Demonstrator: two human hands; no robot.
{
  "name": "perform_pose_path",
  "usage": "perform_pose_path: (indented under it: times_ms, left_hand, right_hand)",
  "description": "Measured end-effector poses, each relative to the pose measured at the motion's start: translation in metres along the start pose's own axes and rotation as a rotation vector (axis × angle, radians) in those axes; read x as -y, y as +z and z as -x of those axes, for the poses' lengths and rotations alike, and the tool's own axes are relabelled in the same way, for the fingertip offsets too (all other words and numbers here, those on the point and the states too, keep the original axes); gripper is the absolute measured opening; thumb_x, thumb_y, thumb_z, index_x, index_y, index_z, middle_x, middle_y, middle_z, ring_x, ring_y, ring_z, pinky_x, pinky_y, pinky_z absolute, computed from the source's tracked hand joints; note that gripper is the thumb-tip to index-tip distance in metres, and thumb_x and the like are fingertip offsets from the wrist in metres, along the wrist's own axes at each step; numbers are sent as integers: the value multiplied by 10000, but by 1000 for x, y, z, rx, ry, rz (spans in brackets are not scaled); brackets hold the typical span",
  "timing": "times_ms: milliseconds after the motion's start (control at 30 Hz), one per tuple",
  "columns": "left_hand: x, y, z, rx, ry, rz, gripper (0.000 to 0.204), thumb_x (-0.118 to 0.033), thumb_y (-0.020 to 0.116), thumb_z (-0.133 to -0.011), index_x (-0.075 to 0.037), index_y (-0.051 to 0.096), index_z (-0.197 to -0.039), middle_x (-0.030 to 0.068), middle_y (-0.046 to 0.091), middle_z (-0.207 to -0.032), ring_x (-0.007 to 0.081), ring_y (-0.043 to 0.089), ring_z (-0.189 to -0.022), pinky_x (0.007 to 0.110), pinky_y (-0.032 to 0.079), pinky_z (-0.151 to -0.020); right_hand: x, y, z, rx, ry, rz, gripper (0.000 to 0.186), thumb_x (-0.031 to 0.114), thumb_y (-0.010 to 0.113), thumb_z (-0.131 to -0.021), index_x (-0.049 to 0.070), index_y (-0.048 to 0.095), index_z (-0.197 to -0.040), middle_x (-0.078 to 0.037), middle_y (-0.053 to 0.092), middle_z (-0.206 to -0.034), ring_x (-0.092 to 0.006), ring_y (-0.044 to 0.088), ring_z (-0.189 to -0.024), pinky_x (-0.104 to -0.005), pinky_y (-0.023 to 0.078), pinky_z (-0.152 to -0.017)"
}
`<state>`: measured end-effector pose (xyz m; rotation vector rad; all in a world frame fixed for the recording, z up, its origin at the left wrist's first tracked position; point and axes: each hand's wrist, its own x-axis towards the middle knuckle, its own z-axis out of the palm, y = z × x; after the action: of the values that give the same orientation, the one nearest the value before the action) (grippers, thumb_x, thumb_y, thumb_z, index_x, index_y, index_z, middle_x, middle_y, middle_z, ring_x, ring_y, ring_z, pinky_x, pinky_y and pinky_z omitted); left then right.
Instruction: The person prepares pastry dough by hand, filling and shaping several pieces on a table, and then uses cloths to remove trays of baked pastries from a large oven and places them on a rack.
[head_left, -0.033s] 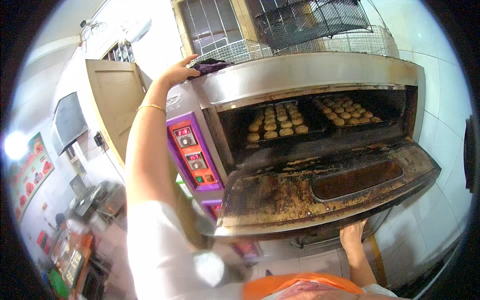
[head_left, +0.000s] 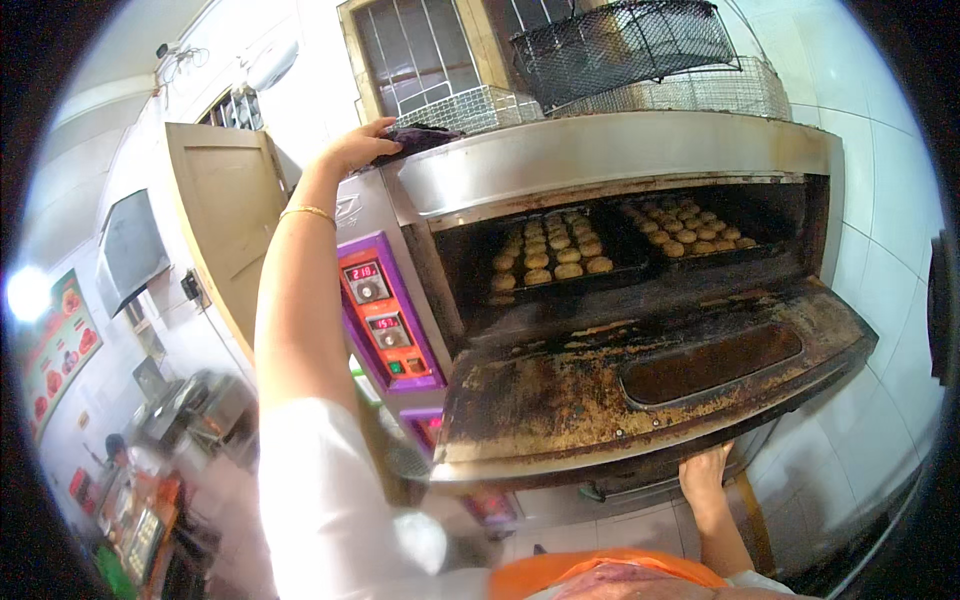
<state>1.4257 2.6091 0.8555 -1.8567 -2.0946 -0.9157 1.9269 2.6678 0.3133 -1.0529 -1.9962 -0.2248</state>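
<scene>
A steel deck oven (head_left: pixel 620 140) stands before me with its door (head_left: pixel 540 400) folded down, the inner face stained brown and black. Inside, two dark trays carry rows of small round golden pastries (head_left: pixel 567 255) and, to the right, more pastries (head_left: pixel 690 228). My left hand (head_left: pixel 358 150) rests at the oven's upper left corner, fingers spread against a dark crumpled cloth (head_left: pixel 425 136). From below, my right hand (head_left: pixel 704 474) grips the front edge of the lowered door; its fingertips are partly hidden by that edge.
Left of the oven mouth is an orange and purple control panel (head_left: pixel 390 315) with lit displays. Wire baskets (head_left: pixel 625 50) sit on top. A wooden door (head_left: pixel 225 205) stands at left; farther back is a worktable (head_left: pixel 150 520) with a tray. Tiled wall (head_left: pixel 880 220) borders the right.
The view has shifted very slightly. Both hands keep their places, and the oven door stays lowered.
</scene>
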Motion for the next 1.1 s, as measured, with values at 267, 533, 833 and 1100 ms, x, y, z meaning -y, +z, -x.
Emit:
perform_pose_path:
  times_ms: [267, 533, 833, 1100]
  left_hand:
    - [13, 18, -61, -115, 47, -331, 458, -359, 633, -882, -17, 633, -1186, 196, 651, -1149, 314, 600, -1094, 400, 459, -938]
    - [14, -25, -37, -959, -87, 5, 432, -341, 614, -889, 71, 676, -1003, 289, 671, -980, 394, 658, -969, 439, 497, -858]
    - [-26, -6, 190, -730, -236, 1215, 343, -267, 596, -956, 41, 585, -1109, 196, 645, -1117, 323, 650, -980, 490, 523, -857]
    - [-107, 108, 399, -311, -376, 1266, 296, -213, 553, -979, 29, 596, -1143, 89, 662, -1050, 175, 645, -923, 327, 517, -828]
  right_hand:
    - [-11, 0, 13, 314, 117, 167, 419, 5, 628, -660, -2, 653, -1078, -202, 624, -1113, -427, 549, -1057, -687, 202, -1064]
    - [-1, -6, 7, 287, 24, 185, 411, 21, 628, -682, -8, 644, -1092, -202, 625, -1111, -416, 555, -1051, -680, 226, -1055]
    - [71, -102, 18, 279, -133, 78, 580, 131, 763, -731, -3, 544, -1251, -244, 470, -1325, -434, 469, -1175, -548, 312, -1072]
    - [173, -158, 1, 663, -206, -1390, 899, 73, 764, -779, 80, 243, -1512, -133, 478, -1421, -208, 544, -1171, -352, 500, -927]
